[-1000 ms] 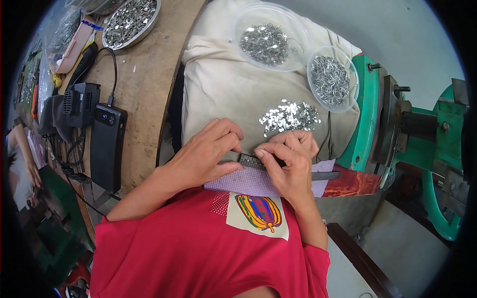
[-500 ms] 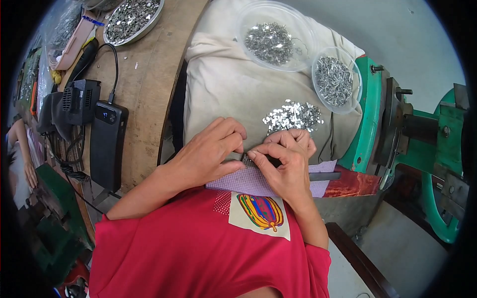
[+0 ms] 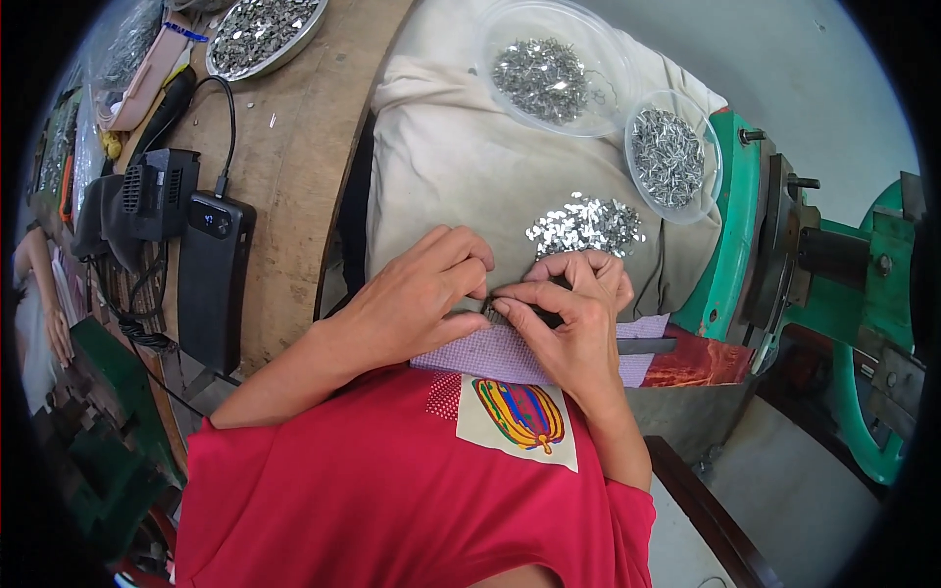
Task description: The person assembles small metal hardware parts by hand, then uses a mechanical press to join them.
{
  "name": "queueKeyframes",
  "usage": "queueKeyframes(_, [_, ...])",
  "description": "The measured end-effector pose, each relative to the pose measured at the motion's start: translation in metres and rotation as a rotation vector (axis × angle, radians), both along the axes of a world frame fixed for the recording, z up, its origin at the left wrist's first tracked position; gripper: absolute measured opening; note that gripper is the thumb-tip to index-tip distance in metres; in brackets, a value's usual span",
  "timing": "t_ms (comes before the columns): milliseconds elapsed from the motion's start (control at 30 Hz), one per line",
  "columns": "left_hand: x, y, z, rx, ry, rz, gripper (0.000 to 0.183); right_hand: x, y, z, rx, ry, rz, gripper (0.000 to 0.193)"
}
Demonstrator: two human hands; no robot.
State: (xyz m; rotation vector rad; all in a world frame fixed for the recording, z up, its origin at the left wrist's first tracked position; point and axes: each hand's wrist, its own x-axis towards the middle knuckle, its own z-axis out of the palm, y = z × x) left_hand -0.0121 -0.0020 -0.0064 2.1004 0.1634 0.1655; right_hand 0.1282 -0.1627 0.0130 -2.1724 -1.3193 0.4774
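Note:
My left hand (image 3: 421,299) and my right hand (image 3: 580,318) meet over a purple checked cloth (image 3: 470,355) at the near edge of the work surface. Thumb and forefinger of the right hand are pinched; what they hold is too small to name. A small dark ridged metal piece (image 3: 494,312) shows between the two hands. The left hand's fingers are curled beside it, its thumb close to it, and its grip is partly hidden. From under the right hand a flat dark bar (image 3: 647,346) sticks out. Just beyond lies a pile of shiny small metal pieces (image 3: 586,227).
On the beige cloth (image 3: 441,147) stand two clear plastic tubs, the larger tub (image 3: 610,113) and the smaller tub (image 3: 714,186), with small metal parts. Green machinery (image 3: 720,235) is at the right. A wooden table (image 3: 294,167) at left bears a black power bank (image 3: 214,304) and a bowl (image 3: 279,64).
The view has shifted slightly, so most things sit a little further right. Both hands keep nearly the same pose, with the right fingertips still pinched by the metal piece.

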Motion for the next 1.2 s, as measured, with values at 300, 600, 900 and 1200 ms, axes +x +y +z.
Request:
queueKeyframes(300, [-0.002, -0.001, -0.001, -0.015, -0.01, 0.009, 0.032, -0.001, 0.001, 0.0, -0.021, 0.004, -0.017, 0.012])
queueKeyframes(600, [-0.001, -0.001, 0.0, -0.012, -0.006, 0.003, 0.032, -0.001, 0.0, 0.0, -0.022, 0.01, -0.031, 0.012])
queueKeyframes(900, [0.0, 0.0, 0.001, 0.004, -0.01, -0.013, 0.032, -0.002, 0.004, 0.0, -0.023, -0.005, -0.036, 0.013])
queueKeyframes(1200, [-0.001, -0.001, 0.0, -0.008, 0.006, 0.0, 0.031, 0.001, -0.001, 0.002, -0.03, 0.004, -0.015, 0.018])
